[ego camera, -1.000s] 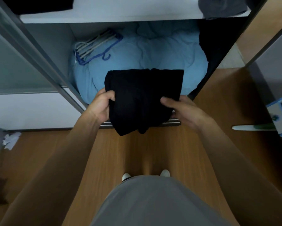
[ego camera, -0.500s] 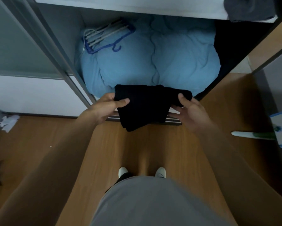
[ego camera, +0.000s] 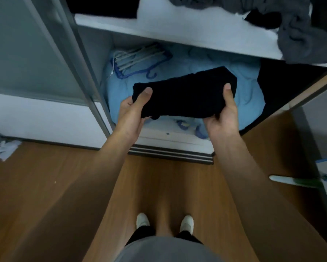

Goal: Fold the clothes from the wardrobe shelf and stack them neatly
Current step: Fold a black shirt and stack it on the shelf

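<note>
Here we see a folded black garment [ego camera: 185, 95] held in the air between both hands, in front of the open wardrobe. The left hand [ego camera: 134, 110] grips its left end, thumb pressed on top and fingers curled underneath. The right hand [ego camera: 223, 114] grips the right end the same way, thumb on top and the other fingers hidden below the cloth. The garment stretches from one hand to the other as a thick, flat bundle, and its right end sits a little farther into the wardrobe than its left. It touches neither shelf nor floor; it hangs over the lower compartment, below the front edge of the wardrobe shelf [ego camera: 177, 33].

In the lower compartment we find a light blue duvet [ego camera: 249, 91] that fills most of the space, directly under the garment. A bundle of hangers [ego camera: 138, 59], white and blue, lies on the duvet toward the back left corner.

On the white shelf above, a crumpled grey heap of clothes [ego camera: 300, 35] sits at the right end and spills over the front edge, with a black piece [ego camera: 263, 19] tucked into it. Another dark item [ego camera: 102, 6] lies at the shelf's left end.

Below us is a wooden floor [ego camera: 45, 176], with crumpled white paper [ego camera: 6, 149] near the wardrobe's base at the left.
</note>
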`<act>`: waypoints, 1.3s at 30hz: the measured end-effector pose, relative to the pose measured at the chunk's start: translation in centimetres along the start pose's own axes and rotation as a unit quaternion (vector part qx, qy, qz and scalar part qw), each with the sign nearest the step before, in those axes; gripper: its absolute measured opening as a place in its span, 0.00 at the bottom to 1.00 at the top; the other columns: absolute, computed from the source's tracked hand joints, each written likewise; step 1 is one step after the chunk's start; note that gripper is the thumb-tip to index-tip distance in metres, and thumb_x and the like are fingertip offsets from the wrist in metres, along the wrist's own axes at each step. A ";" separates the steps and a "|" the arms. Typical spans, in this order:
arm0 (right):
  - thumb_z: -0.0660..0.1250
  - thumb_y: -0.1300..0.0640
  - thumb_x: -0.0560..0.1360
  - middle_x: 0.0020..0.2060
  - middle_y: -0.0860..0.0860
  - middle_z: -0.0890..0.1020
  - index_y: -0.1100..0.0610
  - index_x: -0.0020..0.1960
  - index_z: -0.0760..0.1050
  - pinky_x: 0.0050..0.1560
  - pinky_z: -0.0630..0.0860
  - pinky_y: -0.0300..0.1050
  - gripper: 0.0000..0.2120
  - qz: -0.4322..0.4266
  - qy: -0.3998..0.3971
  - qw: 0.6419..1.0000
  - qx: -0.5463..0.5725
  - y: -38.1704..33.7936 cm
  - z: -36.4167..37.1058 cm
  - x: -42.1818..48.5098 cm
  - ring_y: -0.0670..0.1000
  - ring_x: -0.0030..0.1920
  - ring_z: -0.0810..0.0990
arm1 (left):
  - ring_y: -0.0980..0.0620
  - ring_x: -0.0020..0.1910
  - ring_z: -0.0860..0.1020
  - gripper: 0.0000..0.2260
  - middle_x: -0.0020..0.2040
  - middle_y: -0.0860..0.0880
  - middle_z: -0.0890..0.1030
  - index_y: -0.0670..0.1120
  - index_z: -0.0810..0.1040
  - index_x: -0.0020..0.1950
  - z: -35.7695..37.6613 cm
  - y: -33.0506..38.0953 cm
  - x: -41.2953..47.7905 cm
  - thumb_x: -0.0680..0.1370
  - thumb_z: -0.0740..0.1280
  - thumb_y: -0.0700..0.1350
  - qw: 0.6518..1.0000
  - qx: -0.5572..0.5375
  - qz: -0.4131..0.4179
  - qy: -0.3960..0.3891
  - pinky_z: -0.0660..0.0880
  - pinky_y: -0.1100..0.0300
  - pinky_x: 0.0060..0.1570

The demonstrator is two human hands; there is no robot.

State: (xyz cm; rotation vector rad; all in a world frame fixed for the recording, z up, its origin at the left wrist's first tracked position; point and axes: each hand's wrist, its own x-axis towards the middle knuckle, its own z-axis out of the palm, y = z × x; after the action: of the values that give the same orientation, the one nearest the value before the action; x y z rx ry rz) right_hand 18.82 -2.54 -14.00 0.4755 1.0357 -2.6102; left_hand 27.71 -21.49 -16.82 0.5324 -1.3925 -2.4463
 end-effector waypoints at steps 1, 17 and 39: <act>0.72 0.51 0.76 0.58 0.59 0.84 0.60 0.66 0.76 0.58 0.81 0.54 0.22 -0.003 -0.012 1.000 0.020 -0.2 1.6 0.2 0.58 0.59 0.83 | 0.48 0.51 0.85 0.08 0.50 0.45 0.87 0.47 0.88 0.44 0.3 1.5 0.6 0.76 0.72 0.50 1.000 -0.005 0.011 0.004 0.80 0.60 0.50; 0.60 0.52 0.83 0.62 0.59 0.81 0.61 0.68 0.76 0.70 0.72 0.53 0.18 0.080 -0.258 0.960 0.068 -2.5 23.1 10.7 0.57 0.65 0.78 | 0.45 0.55 0.84 0.13 0.57 0.40 0.84 0.38 0.82 0.60 0.1 17.7 12.8 0.76 0.71 0.39 0.993 -0.108 0.031 -0.045 0.81 0.56 0.50; 0.62 0.54 0.81 0.38 0.49 0.75 0.52 0.40 0.69 0.45 0.72 0.44 0.10 -0.210 -0.389 0.717 -0.539 3.9 48.1 40.8 0.51 0.43 0.75 | 0.34 0.38 0.79 0.22 0.39 0.38 0.81 0.45 0.65 0.31 0.8 27.2 33.0 0.84 0.55 0.52 0.477 0.683 0.208 0.512 0.62 0.52 0.35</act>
State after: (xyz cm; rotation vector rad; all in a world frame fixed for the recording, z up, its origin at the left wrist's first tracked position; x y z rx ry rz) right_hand -25.83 -44.90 0.19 -1.1222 2.0884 -1.5897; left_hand -0.63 -48.00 1.24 1.3268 -1.9953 0.1254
